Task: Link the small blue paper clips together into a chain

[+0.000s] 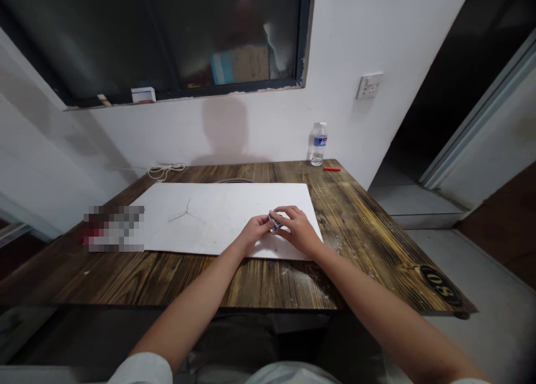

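My left hand (254,231) and my right hand (298,228) meet over the right part of a large white sheet (234,200). Between their fingertips is a small blue-and-white object (274,222), mostly covered by the fingers, so its kind cannot be made out. The left thumb and fingers pinch its left side. From the right, the other hand's thumb and curved fingers close around it. Three thin dark lines (186,211), joined at one point, mark the left half of the sheet.
The sheet lies on a dark wooden table (159,281). A water bottle (319,144) and a red pen-like stick (332,169) are at the back right. A pale coiled cord (166,171) lies at the back left. Blurred-out items (113,229) overlap the sheet's left end.
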Action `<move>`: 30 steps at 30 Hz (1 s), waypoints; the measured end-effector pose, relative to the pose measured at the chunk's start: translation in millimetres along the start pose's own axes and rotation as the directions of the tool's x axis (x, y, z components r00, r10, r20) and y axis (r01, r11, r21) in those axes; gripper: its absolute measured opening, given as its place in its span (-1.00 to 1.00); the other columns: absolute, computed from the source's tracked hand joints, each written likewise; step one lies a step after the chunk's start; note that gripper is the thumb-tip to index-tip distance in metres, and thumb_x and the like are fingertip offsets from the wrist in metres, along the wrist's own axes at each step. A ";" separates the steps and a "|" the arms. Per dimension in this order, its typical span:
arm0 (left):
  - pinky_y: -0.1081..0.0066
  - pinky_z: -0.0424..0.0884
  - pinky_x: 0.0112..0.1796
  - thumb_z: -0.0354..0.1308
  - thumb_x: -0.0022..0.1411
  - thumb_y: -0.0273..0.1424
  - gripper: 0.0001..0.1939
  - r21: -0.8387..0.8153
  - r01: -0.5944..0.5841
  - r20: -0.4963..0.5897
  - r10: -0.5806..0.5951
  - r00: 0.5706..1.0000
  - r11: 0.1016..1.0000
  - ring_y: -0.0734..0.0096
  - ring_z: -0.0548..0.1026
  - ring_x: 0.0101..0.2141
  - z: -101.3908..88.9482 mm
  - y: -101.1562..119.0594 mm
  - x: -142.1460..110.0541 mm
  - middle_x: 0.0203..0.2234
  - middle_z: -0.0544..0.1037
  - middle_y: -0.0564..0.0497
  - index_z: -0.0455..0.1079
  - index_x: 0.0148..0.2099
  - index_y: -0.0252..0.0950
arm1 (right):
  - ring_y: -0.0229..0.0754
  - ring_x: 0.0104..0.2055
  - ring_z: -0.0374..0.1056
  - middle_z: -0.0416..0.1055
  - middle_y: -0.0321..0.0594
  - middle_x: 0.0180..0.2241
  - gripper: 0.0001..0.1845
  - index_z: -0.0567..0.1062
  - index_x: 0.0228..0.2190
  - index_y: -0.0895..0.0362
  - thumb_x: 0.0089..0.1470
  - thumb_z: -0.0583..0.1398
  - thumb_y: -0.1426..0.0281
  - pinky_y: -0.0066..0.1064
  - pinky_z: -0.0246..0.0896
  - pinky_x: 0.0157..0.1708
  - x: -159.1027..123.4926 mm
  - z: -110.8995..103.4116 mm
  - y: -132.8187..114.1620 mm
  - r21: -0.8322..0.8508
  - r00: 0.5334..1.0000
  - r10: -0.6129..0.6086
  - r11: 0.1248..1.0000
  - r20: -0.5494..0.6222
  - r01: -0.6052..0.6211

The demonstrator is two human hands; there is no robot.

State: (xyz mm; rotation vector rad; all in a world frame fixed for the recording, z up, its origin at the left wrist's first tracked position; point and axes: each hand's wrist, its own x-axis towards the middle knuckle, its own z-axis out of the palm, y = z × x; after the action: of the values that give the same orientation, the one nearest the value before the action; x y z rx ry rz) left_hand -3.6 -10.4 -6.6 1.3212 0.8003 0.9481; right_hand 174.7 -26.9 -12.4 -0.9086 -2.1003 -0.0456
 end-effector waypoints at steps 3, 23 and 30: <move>0.45 0.23 -0.35 0.37 -0.08 -0.09 -0.55 -0.044 0.017 -0.028 -0.019 0.999 0.999 0.46 0.40 -0.45 1.1 -1.5 0.3 -0.47 0.52 0.00 0.50 -0.30 -0.39 | 0.02 0.05 0.20 0.32 -0.08 0.05 -0.45 0.28 0.16 -0.09 0.13 0.20 0.25 -0.07 0.20 -0.02 -0.1 0.1 -0.5 0.023 0.999 0.005 1.000 0.033 -0.006; 0.44 0.20 -0.43 0.38 -0.17 -0.12 -0.60 0.106 -0.002 -0.191 0.022 0.981 0.994 0.48 0.33 -0.53 5.5 2.1 0.1 -0.58 0.50 0.00 0.53 -0.42 -0.38 | -0.21 -0.41 0.35 0.49 -0.22 -0.40 -0.74 0.56 -0.36 0.10 -0.03 0.28 0.18 -0.38 0.23 -0.39 1.8 7.7 0.2 0.548 0.877 0.478 0.720 0.051 -0.425; 0.42 0.23 -0.41 0.39 -0.18 -0.10 -0.60 0.136 -0.011 -0.214 0.040 0.976 0.991 0.46 0.33 -0.53 7.3 6.9 -1.3 -0.64 0.46 0.02 0.46 -0.54 -0.37 | -0.24 -0.48 0.29 0.46 -0.26 -0.51 -0.68 0.56 -0.44 0.13 -0.16 0.33 0.13 -0.40 0.19 -0.44 2.2 8.1 -1.5 0.624 0.828 0.554 0.618 0.087 -0.479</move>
State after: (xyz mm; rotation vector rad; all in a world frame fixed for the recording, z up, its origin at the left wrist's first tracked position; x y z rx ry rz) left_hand 1.7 -14.6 1.0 1.3617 1.0315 1.0865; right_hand 167.4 -24.1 -15.8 -1.0151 -1.4909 0.8477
